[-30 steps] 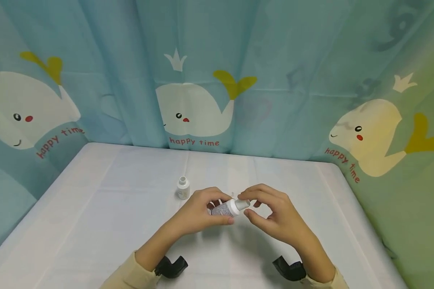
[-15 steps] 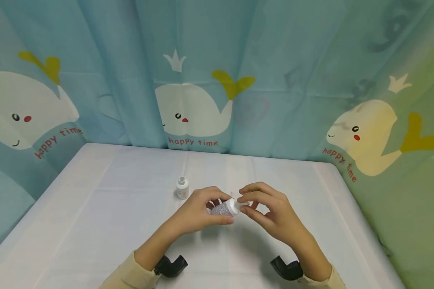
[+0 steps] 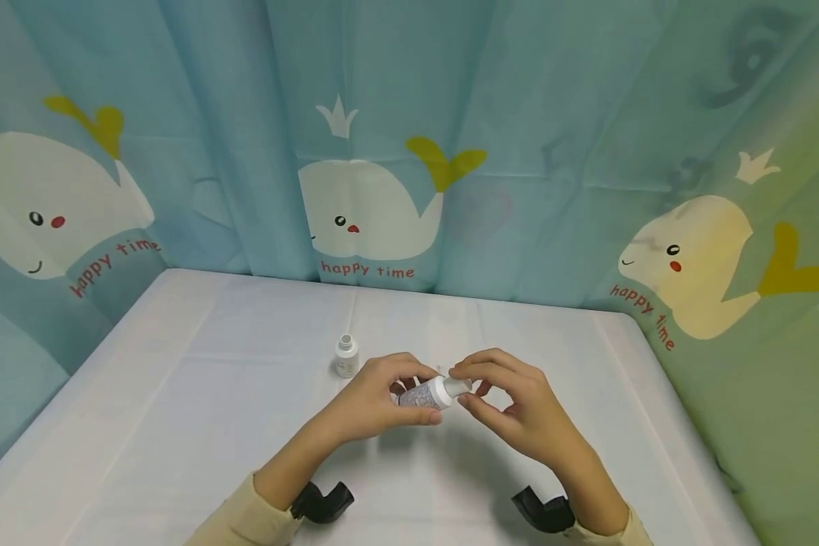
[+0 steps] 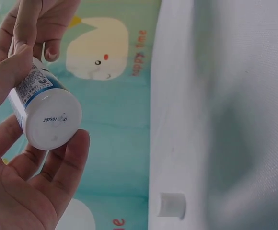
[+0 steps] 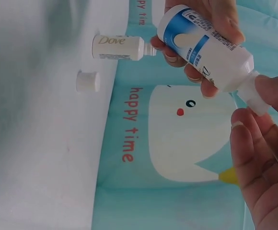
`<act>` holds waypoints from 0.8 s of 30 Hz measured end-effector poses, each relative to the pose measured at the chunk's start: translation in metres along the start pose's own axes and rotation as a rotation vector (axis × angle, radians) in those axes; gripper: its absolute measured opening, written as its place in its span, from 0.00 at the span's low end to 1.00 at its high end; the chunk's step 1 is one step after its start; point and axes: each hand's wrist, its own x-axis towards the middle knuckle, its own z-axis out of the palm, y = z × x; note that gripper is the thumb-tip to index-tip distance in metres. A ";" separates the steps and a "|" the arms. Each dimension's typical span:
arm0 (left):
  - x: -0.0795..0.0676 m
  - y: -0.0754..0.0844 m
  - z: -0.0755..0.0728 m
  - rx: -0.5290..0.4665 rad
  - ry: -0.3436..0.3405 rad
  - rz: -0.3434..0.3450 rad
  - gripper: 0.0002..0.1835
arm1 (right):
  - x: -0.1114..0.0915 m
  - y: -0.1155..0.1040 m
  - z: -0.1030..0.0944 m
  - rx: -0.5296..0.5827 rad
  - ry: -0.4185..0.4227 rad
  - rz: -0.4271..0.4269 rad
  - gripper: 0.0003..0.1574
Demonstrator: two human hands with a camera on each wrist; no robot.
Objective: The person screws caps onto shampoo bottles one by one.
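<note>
In the head view my left hand [image 3: 378, 398] holds a small white bottle [image 3: 419, 395] on its side, tilted toward the right. The right wrist view shows the bottle's blue-and-white label and printed text. My right hand [image 3: 515, 402] pinches its whitish cap [image 5: 252, 94] between thumb and fingertips. The bottle's round base [image 4: 54, 120], stamped with a date, faces the left wrist camera. A second white bottle [image 3: 346, 358], marked Dove, stands uncapped on the table, just beyond my left hand.
A loose white cap [image 5: 87, 82] lies on the white-covered table [image 3: 211, 425] near the Dove bottle. Behind the table hangs a blue-green curtain [image 3: 532, 243] printed with whales. Black curved mounts [image 3: 324, 503] sit at both wrists.
My right thumb and fingers close over the cap, then shift back toward its end, so more of it shows again. My left hand and the bottle stay nearly still.
</note>
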 end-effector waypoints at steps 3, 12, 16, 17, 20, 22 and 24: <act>0.000 0.001 0.000 -0.003 -0.001 0.002 0.22 | 0.000 0.000 0.000 -0.002 0.003 -0.003 0.24; 0.000 0.001 -0.001 -0.004 -0.004 -0.008 0.23 | 0.000 0.000 0.003 0.001 0.029 -0.042 0.26; 0.001 0.001 0.000 -0.013 -0.001 -0.004 0.22 | 0.001 0.001 0.002 0.011 0.022 -0.032 0.25; 0.001 0.001 0.000 -0.016 -0.003 -0.002 0.22 | 0.001 0.000 0.002 0.005 0.019 -0.020 0.24; 0.001 0.001 0.001 -0.012 -0.012 0.002 0.22 | 0.001 0.000 0.001 -0.026 0.016 0.016 0.24; 0.001 0.001 0.003 -0.004 -0.016 0.005 0.21 | 0.001 0.000 0.002 -0.058 0.032 0.026 0.24; 0.001 0.001 0.004 0.006 -0.018 0.009 0.21 | 0.001 -0.001 0.003 -0.076 0.056 0.023 0.24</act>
